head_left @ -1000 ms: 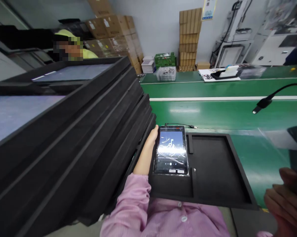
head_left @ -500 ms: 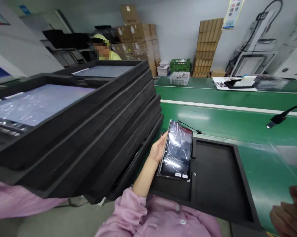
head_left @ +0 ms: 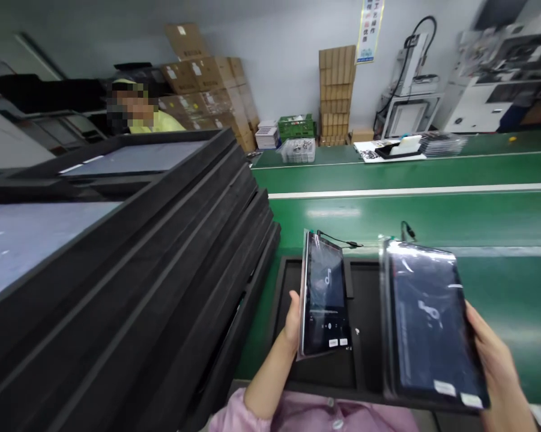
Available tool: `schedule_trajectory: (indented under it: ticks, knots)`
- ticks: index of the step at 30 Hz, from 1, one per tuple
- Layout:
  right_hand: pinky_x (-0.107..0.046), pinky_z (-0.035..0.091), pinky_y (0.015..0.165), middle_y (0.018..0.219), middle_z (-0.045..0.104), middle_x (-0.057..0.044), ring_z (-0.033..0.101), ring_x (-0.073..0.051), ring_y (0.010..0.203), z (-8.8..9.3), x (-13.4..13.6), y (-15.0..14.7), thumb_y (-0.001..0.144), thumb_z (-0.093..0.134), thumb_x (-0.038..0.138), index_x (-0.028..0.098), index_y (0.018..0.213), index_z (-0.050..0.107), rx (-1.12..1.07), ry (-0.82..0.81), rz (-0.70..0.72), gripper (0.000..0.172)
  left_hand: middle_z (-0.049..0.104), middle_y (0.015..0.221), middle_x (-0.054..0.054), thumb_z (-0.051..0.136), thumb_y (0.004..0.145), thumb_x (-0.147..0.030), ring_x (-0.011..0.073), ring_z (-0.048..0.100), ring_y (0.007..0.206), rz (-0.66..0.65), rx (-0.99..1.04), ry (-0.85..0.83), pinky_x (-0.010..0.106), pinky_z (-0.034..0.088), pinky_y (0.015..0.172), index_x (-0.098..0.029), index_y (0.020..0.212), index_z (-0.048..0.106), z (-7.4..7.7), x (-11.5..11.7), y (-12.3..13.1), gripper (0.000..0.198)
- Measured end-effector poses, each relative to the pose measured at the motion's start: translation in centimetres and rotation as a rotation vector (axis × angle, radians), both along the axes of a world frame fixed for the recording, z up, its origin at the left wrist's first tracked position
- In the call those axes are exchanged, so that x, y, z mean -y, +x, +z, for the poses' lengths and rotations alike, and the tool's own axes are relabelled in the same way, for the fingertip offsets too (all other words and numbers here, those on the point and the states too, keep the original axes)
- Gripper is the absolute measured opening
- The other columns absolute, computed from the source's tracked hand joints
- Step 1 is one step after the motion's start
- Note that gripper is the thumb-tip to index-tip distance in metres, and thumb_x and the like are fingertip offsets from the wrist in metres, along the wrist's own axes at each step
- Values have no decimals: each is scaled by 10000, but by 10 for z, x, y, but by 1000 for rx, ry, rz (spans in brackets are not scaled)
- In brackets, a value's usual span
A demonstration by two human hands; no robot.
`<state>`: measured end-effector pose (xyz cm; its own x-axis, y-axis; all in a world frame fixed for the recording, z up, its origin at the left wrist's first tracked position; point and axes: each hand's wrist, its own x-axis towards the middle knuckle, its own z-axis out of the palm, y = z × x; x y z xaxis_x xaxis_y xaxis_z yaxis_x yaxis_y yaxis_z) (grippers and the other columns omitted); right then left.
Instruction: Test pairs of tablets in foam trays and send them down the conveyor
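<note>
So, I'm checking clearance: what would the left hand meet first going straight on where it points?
Past its own tablet, the left hand would probably meet the tray's far rim; hand height is unclear, so it might pass above.

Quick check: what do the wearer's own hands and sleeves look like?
The left hand and right hand are bare, without gloves. The left sleeve is pink, bunched up the forearm, matching a pink top with pale buttons. The right arm's clothing is unclear.

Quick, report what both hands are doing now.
Left hand: holding a tablet by its left edge.
Right hand: holding a second tablet by its right edge.
</note>
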<state>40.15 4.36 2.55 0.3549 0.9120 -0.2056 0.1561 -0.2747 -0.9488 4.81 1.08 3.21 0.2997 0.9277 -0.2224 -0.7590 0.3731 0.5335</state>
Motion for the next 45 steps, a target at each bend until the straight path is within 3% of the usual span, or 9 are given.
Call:
schedule_trajectory:
  ticks: [4,8,12,15,20,25,30,35,45]
  knots:
    - [-428,581,919,1170,731,-96,679,-333,1103,-3,-28,-13,689,591,739,271,1015,726,-24,34,98,587,734,1171,155,726,660,-748,390,605,1233,-62,-7,11,501,464,1069,-160,1229,691,-4,6,2,819]
    - [-403,562,864,1030,758,-106,690,-313,1027,-2,-34,-4,800,455,650,229,1005,720,336,35,207,538,734,1165,165,693,699,-746,392,612,1220,-77,-5,6,508,455,1079,-147,1195,714,-18,10,0,778]
    - [-410,515,764,942,725,-141,673,-309,898,25,-51,-23,937,338,483,226,1046,731,889,-121,249,482,754,1116,144,667,708,-764,361,673,1123,44,22,-66,485,494,1039,-164,1150,736,-43,10,-3,749]
    - [-407,454,885,1152,652,-195,573,-327,1136,48,-93,-65,960,419,445,177,1063,732,1079,14,298,424,766,1061,136,625,730,-782,351,680,1112,83,29,-127,472,506,1028,-165,1118,747,-59,11,-6,739]
    - [-321,467,772,841,678,-113,634,-249,904,46,-176,-116,847,693,462,126,720,711,626,-239,515,360,774,976,126,614,745,-776,356,651,1168,81,39,-110,474,482,1062,-170,1002,771,-64,11,-6,676]
    - [-328,559,754,1004,664,-45,641,-157,849,28,-206,-119,945,621,400,133,1059,650,323,-303,428,291,758,1054,155,625,718,-793,386,620,1210,-19,57,-58,514,450,1089,-153,1094,747,-51,8,-1,752]
    - [-335,581,762,1112,638,-71,645,-163,906,37,-218,-113,977,579,374,148,1190,603,30,-275,278,312,761,1049,155,641,714,-782,391,612,1221,-82,86,-31,515,444,1093,-152,1088,758,-44,7,1,742]
    - [-249,550,630,973,643,-33,616,-108,741,61,-225,-145,969,600,339,133,1104,613,-174,-297,371,247,755,1062,167,599,708,-827,393,616,1211,-102,81,22,512,451,1080,-138,1132,737,-45,4,4,820]
    - [-122,146,325,457,431,55,267,-6,367,88,-180,-234,925,657,401,114,658,562,-184,-348,648,403,744,1108,170,696,712,-730,379,621,1201,-57,-58,47,481,472,1057,-132,1225,687,-26,5,5,788]
